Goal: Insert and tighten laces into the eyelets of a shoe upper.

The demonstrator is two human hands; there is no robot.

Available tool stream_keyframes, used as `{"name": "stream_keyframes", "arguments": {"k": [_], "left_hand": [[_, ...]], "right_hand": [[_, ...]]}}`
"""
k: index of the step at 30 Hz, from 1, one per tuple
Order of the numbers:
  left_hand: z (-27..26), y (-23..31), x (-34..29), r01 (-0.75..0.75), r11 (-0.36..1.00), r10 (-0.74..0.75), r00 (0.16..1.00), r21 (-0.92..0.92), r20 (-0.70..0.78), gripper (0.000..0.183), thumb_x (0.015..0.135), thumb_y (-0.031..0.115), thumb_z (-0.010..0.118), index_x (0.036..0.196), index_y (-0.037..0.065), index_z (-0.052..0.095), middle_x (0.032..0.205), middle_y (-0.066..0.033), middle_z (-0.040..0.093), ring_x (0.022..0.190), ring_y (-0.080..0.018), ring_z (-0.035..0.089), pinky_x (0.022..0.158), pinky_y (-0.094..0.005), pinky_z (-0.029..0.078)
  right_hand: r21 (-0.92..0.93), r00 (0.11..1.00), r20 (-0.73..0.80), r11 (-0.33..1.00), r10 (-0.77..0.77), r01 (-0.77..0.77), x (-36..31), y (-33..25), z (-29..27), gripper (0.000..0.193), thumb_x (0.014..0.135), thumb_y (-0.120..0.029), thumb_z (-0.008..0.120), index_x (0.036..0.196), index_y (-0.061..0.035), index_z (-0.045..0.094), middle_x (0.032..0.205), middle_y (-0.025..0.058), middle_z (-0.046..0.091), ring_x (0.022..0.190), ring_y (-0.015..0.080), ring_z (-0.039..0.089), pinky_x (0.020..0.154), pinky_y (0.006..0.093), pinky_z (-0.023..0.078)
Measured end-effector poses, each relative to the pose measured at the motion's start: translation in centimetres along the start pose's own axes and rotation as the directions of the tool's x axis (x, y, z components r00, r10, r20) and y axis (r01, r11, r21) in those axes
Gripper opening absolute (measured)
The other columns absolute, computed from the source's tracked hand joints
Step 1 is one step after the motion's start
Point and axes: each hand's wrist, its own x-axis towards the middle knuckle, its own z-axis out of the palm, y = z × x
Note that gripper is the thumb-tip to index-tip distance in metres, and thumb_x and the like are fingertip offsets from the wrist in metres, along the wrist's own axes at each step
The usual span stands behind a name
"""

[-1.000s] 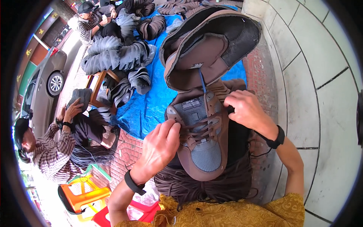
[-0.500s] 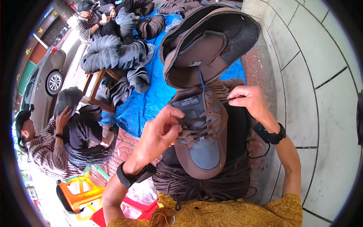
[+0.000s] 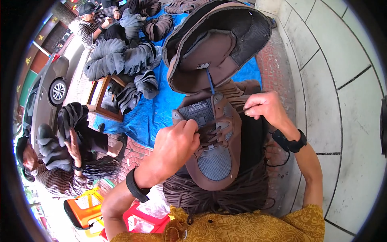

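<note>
A brown shoe upper (image 3: pixel 194 171) with a blue-grey mesh toe lies over my lap, its toe toward me. A dark brown shoelace (image 3: pixel 209 141) crosses its lower eyelets. My left hand (image 3: pixel 175 147) is closed in a pinch at the left eyelet row, on the lace; its fingertips are partly hidden behind the knuckles. My right hand (image 3: pixel 265 108) pinches a lace end just right of the upper. Beyond it, a blue strip (image 3: pixel 211 82) runs from the upper to other brown uppers (image 3: pixel 213 52) that stand open toward me.
A thick bundle of brown laces (image 3: pixel 215 199) lies across my lap. At left a person (image 3: pixel 56 177) handles grey uppers; another person (image 3: pixel 96 26) sits farther off. Heaps of uppers (image 3: pixel 121 56) and a wooden stool (image 3: pixel 104 99) stand by a blue tarp (image 3: pixel 155 113). A tiled wall (image 3: pixel 322 101) rises at right.
My left hand has turned knuckles-up and shifted slightly right over the eyelets. My right hand has barely moved. The person at left has lowered and spread the grey uppers.
</note>
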Motion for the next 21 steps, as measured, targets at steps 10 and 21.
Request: {"name": "stream_keyframes", "arguments": {"k": [10, 21], "left_hand": [[-1.5, -0.8, -0.1, 0.074, 0.956, -0.064, 0.997, -0.283, 0.046, 0.013, 0.072, 0.003, 0.059, 0.085, 0.005, 0.056, 0.071, -0.012, 0.056, 0.068, -0.0305, 0.057, 0.058, -0.036, 0.046], [-1.7, 0.0, -0.2, -0.118, 0.985, 0.126, 0.99, -0.128, 0.058, 0.018, 0.07, 0.003, 0.058, 0.087, 0.007, 0.055, 0.067, -0.0087, 0.049, 0.061, -0.0258, 0.056, 0.051, -0.0328, 0.045]], "right_hand": [[-0.008, 1.0, -0.03, 1.0, 0.004, -0.004, -0.1, 0.3, -0.9, 0.006, 0.067, -0.005, 0.065, 0.072, -0.0009, 0.065, 0.058, 0.0025, 0.058, 0.049, 0.0062, 0.051, 0.042, 0.0206, 0.039], [0.005, 0.999, 0.0, 0.999, 0.046, -0.046, -0.3, -0.1, -1.0, 0.006, 0.067, -0.004, 0.065, 0.071, 0.0001, 0.064, 0.057, 0.0021, 0.057, 0.048, 0.0067, 0.049, 0.043, 0.0213, 0.038]]}}
